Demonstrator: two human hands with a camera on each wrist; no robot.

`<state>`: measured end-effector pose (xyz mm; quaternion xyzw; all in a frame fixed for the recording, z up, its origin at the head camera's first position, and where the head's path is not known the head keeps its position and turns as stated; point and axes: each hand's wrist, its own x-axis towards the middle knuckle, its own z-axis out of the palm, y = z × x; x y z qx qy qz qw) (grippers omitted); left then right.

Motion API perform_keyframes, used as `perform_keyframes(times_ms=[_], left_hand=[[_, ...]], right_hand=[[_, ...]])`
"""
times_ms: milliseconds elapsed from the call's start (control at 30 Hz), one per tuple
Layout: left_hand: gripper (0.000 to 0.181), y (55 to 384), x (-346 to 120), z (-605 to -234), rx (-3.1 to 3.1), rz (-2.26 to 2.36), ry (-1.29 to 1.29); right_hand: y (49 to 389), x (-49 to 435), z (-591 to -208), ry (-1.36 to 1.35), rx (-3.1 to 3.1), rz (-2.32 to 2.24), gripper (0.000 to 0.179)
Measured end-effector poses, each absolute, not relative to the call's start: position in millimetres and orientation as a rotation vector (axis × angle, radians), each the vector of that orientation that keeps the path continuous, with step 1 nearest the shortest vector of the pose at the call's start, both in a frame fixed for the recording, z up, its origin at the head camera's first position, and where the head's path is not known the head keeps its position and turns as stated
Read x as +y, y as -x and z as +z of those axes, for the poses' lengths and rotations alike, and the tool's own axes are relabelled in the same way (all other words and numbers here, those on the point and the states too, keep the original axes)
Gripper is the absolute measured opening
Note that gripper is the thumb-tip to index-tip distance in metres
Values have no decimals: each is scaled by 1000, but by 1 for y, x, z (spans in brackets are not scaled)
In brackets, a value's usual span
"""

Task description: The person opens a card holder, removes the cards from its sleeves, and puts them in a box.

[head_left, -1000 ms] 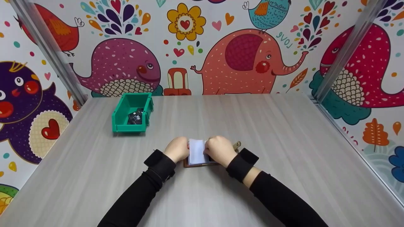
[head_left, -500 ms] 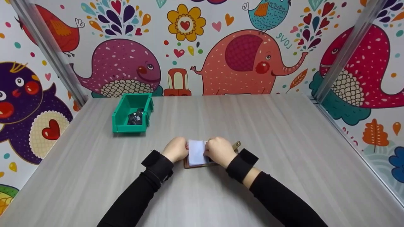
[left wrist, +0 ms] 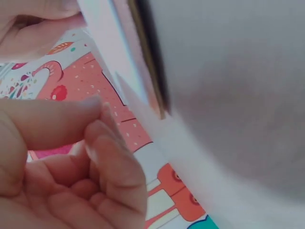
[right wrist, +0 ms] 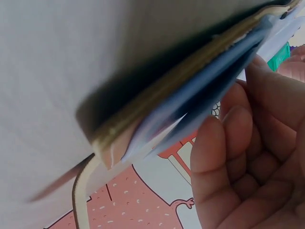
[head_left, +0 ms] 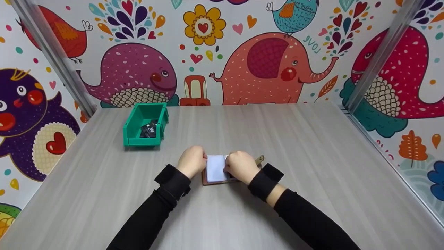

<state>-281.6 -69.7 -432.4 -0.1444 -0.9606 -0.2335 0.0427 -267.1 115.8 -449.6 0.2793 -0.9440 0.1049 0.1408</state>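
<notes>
A brown-covered card holder [head_left: 210,183] lies on the table, opened to its whitish, see-through plastic sleeves [head_left: 215,168]. At its right side my right hand [head_left: 241,166] pinches a plastic sleeve between thumb and fingers, as the right wrist view shows the lifted sleeve [right wrist: 190,112] fanning away from the cover. My left hand [head_left: 193,162] is at the holder's left edge. In the left wrist view its fingers are curled, thumb tip against forefinger, nothing visible between them, close beside the sleeves [left wrist: 112,47]. A strap [head_left: 259,159] with a metal snap sticks out beyond my right hand.
A green plastic bin [head_left: 142,141] stands at the back left of the table, with several black cards [head_left: 149,129] inside. Cartoon-printed panels [head_left: 197,69] wall the table at the back and both sides, with metal posts [head_left: 55,59] at the corners.
My left hand has moved slightly left and away from the sleeves, its fingertips coming off the page edge. The right hand and the card holder stay nearly still.
</notes>
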Motion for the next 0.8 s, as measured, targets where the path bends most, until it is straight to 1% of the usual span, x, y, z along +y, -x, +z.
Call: perform_keyframes(times_ms=[67, 200, 333, 567, 800], left_hand=[[18, 279, -69, -432, -2942, -713, 465], [21, 272, -67, -433, -2962, -681, 503], [17, 269, -65, -437, -2960, -646, 535], [16, 270, -62, -443, -2951, -600, 565], [12, 270, -62, -444, -2946, -590, 575]], right_hand=[[267, 116, -449, -801, -2735, 307, 19], [267, 115, -449, -794, -2744, 302, 19], [267, 116, -450, -792, -2741, 306, 19], [267, 117, -450, -779, -2739, 340, 24], [267, 117, -450, -771, -2755, 351, 24]])
